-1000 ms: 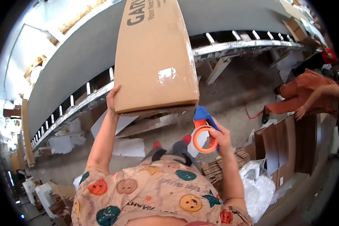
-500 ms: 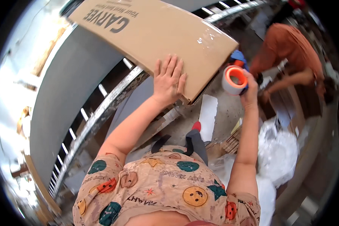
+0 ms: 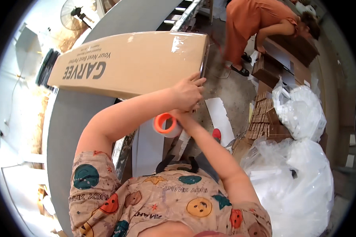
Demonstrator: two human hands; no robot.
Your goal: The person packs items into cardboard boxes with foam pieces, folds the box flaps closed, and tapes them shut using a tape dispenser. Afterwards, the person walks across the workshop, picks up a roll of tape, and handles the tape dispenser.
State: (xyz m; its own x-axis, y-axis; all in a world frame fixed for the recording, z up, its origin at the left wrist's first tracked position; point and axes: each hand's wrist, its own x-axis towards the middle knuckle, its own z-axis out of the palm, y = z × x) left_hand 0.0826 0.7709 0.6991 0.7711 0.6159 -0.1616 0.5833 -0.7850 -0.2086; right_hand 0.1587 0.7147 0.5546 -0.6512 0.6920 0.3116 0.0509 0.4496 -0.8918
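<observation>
A long brown cardboard box lies across a grey work surface, with glossy tape along its far side. My left hand rests at the box's right end by the near corner, its fingers extended over the edge. Just below it, my right hand grips a packing tape dispenser, whose roll of tape has an orange core. Most of the dispenser's body and the right fingers are hidden behind the roll and my left hand.
A person in orange clothes bends over cardboard boxes at the far right. Plastic bags of white pieces and stacked cardboard are on my right. A white sheet lies on the floor; a fan stands far left.
My left hand has slid from the box's top to its right end. My right hand has brought the tape dispenser left and nearer, below that end. The view has turned, showing more floor.
</observation>
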